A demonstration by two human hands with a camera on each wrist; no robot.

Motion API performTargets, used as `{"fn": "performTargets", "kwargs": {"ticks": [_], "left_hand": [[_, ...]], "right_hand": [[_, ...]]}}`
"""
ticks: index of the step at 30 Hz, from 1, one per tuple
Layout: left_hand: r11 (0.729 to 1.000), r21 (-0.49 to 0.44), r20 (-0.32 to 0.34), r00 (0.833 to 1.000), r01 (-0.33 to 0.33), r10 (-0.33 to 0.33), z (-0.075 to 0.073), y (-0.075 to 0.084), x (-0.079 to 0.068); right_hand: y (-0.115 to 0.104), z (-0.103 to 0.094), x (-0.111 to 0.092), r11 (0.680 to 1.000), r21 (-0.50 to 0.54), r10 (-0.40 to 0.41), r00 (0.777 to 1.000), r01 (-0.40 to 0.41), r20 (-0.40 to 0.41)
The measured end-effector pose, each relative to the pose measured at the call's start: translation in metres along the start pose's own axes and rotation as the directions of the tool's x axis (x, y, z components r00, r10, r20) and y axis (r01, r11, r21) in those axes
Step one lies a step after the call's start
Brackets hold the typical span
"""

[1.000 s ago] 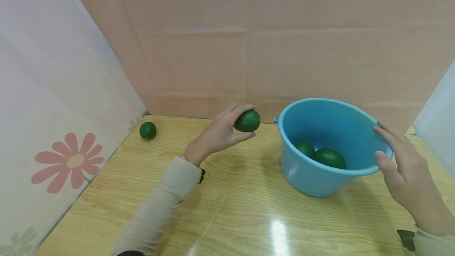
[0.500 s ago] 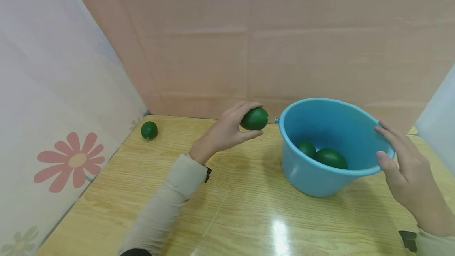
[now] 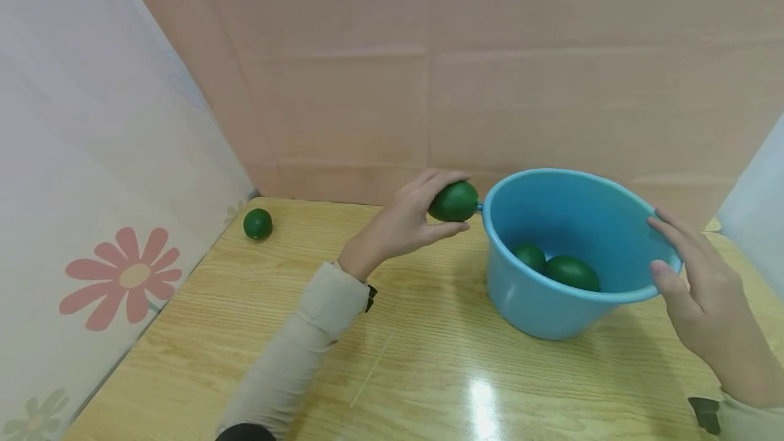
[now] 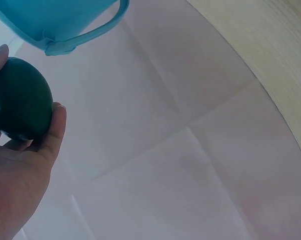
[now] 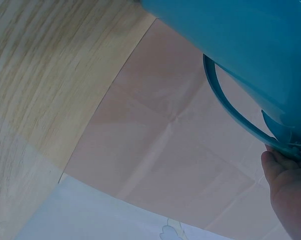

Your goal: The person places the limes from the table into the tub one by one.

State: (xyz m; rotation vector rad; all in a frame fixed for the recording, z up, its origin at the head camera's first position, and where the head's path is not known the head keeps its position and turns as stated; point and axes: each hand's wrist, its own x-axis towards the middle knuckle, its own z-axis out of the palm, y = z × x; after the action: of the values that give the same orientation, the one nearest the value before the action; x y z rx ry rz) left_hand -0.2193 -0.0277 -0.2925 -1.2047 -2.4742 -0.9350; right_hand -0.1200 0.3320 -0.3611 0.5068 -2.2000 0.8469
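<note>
In the head view, my left hand (image 3: 419, 216) pinches a dark green avocado (image 3: 454, 201) between thumb and fingers, above the table and just left of a blue bucket (image 3: 539, 308). The left wrist view shows the same smooth avocado (image 4: 23, 100) below the bucket's rim. At the right side, my right hand (image 3: 704, 291) grips the bucket by its rim, thumb toward me and fingers farther back. From the right wrist, its fingers (image 5: 275, 165) are seen where the handle (image 5: 235, 112) joins the bucket. Two avocados (image 3: 572, 273) lie inside at the bottom.
Another dark green avocado (image 3: 258, 224) lies at the far left of the wooden table (image 3: 422, 339). A beige-pink sheet (image 3: 343, 87) hangs behind the table. A white flower-printed sheet (image 3: 110, 175) borders it on the left.
My left hand has carried the avocado to the right and slightly up, close to the bucket's left rim. The right hand keeps its grip on the bucket.
</note>
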Motion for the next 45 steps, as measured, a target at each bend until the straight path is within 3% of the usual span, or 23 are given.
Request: {"fn": "performTargets", "kwargs": {"ticks": [13, 32, 45], "left_hand": [[0.997, -0.001, 0.001, 0.997, -0.082, 0.082, 0.006, 0.010, 0.013], [0.995, -0.032, 0.064, 0.994, -0.090, 0.092, 0.021, 0.030, 0.033], [0.998, -0.015, 0.153, 0.986, -0.068, 0.070, 0.035, 0.037, 0.044]], "right_hand": [[0.002, 0.002, -0.001, 0.999, 0.000, -0.040, 0.999, 0.040, -0.024], [0.001, 0.001, -0.002, 1.000, -0.004, -0.024, 1.000, 0.024, -0.020], [-0.001, 0.001, -0.002, 1.000, -0.007, -0.012, 1.000, 0.012, -0.014]]}}
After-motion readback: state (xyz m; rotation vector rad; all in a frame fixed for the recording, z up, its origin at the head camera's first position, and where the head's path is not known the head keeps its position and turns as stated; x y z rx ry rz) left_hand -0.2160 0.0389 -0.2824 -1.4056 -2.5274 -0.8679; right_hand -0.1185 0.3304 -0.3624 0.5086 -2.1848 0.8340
